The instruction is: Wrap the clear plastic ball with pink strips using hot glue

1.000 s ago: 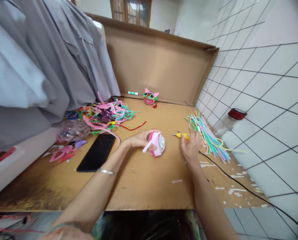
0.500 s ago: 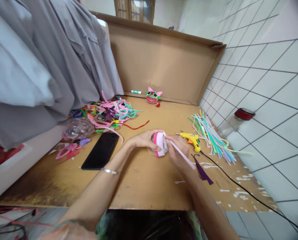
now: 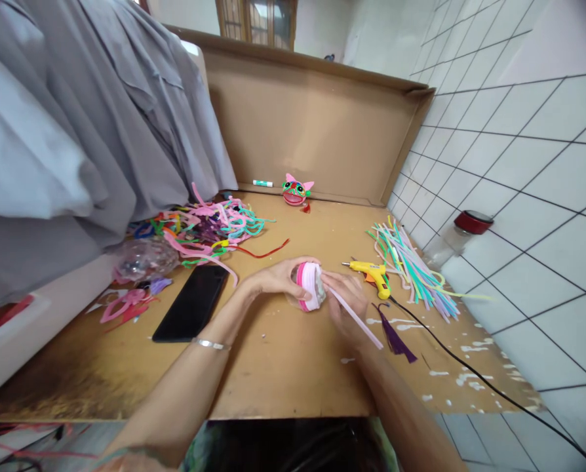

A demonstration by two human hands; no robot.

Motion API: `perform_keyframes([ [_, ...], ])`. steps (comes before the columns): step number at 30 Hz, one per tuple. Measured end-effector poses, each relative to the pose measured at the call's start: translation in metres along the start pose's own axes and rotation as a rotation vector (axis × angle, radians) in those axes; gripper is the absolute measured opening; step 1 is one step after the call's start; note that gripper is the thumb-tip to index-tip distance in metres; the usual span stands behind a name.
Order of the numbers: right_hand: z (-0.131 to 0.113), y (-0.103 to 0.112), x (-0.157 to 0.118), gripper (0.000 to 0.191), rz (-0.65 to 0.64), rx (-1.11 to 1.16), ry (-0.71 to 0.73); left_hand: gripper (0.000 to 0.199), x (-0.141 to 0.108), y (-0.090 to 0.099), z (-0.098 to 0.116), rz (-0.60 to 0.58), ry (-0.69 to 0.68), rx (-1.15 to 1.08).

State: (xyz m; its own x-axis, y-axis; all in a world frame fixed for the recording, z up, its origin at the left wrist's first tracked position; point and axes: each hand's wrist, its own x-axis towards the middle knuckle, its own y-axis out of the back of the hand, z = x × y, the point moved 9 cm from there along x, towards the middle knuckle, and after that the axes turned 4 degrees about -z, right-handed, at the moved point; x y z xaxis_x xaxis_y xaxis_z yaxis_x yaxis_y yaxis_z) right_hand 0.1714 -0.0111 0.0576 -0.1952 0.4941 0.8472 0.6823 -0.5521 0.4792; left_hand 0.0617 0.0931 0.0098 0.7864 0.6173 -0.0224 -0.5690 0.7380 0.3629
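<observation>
Pink and white bands wrap the small rounded piece [image 3: 309,286] that I have above the middle of the tabletop [image 3: 273,373], nearer its front edge than the cardboard panel [image 3: 312,124] at the back. From my end, I see my left hand [image 3: 283,278] curled around its left side, thumb across the bands and grip closed on it. My right hand [image 3: 347,298] is closed narrowly at the opposite side, fingertips at the whitish face, pinching the pale pink strip [image 3: 359,321]; its free length slants down over the hand toward the right wrist. I cannot tell exactly where the strip meets the piece.

To the right I have the yellow glue gun [image 3: 374,272], lying with its nozzle pointing left and its black cable [image 3: 450,351] trailing off toward the lower right. Just below it lies the purple tassel [image 3: 396,337]; beyond is the bundle of pastel stems [image 3: 415,269]. On my left, the black phone [image 3: 191,303] lies flat near the left forearm, with the tangled colourful pile [image 3: 214,223] behind it. At the back, the pink-eared figure [image 3: 297,190] sits beside the green-and-white marker [image 3: 263,183], near the panel's base.
</observation>
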Motion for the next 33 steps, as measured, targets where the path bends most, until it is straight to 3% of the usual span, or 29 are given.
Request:
perform_keyframes([
  [6,-0.008,0.0,0.0,0.024,0.017,-0.004,0.064,0.087,-0.001,0.0,-0.001,-0.018,-0.014,-0.017],
  [33,-0.014,-0.004,0.001,0.023,0.009,-0.016,0.089,0.087,-0.002,0.001,0.0,-0.011,0.015,0.035],
])
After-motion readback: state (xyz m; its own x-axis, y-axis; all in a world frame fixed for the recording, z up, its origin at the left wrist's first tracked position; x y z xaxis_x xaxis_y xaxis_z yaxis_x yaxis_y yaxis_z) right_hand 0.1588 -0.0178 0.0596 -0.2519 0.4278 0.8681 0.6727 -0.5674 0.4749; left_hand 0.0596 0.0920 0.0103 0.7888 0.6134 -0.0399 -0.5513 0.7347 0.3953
